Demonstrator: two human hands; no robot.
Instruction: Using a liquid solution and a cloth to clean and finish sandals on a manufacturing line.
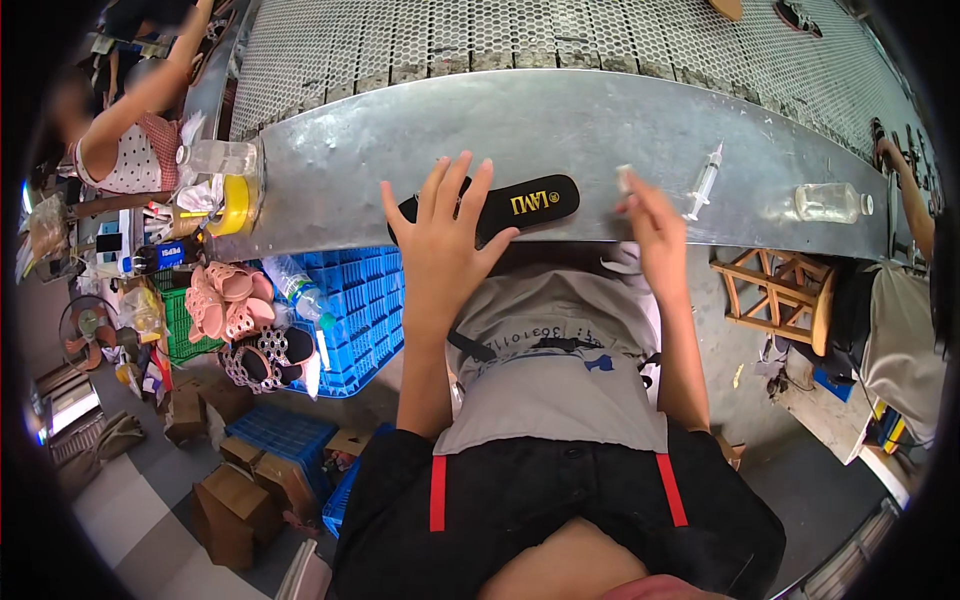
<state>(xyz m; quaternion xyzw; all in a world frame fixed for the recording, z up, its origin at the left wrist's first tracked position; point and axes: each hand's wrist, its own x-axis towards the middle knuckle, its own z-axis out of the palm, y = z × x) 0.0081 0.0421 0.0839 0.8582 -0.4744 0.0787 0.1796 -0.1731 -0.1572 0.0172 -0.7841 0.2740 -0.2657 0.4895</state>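
The grey metal tabletop stretched across in front of you, and a blue crate stood below its near edge, left of your lap. On the tabletop, close to that near edge, lay a black insole with yellow lettering. Your left hand was laid over the insole's left part, fingers spread wide and resting on it rather than gripping. Your right hand was beyond the insole's right end, fingers curled nearly together. Farther right lay a clear bottle and, nearer you, a syringe. Smallest was a pale, blurred piece at your right fingertips; whether pinched or merely touched, I couldn't tell.
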